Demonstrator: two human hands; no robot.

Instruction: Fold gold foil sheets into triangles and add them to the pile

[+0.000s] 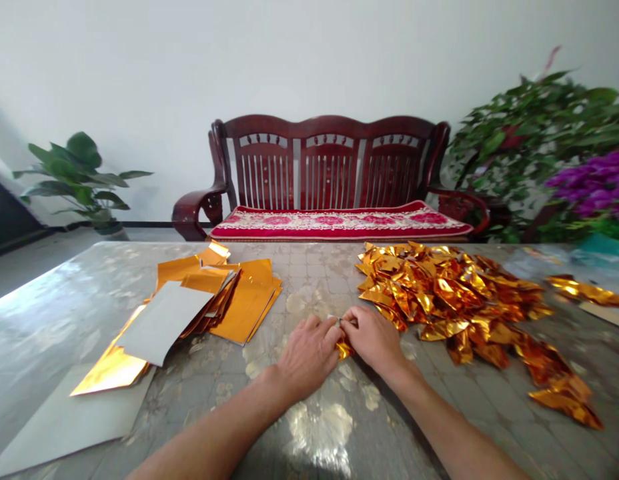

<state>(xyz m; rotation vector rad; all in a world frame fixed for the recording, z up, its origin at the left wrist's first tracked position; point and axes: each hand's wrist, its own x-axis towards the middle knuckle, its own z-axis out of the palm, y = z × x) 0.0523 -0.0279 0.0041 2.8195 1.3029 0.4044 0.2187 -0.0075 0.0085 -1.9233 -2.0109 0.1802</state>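
Note:
Both hands meet at the middle of the table around one piece of gold foil paper [344,349], mostly hidden under the fingers. My left hand [312,353] is closed on its left side, fingers bent over it. From the other side my right hand [372,339] pinches its upper edge, where a bit of grey backing shows. To the left lies a loose stack of flat gold foil sheets [252,293], with a grey-backed sheet [167,317] on top. A heap of folded gold foil pieces [444,287] spreads out to the right.
A patterned grey tabletop [214,413] carries everything. At its lower left lies a large grey sheet [79,420]; clear plastic [534,263] sits at the far right. Beyond stand a dark wooden bench [329,167], a potted plant [84,177] and purple flowers [594,183].

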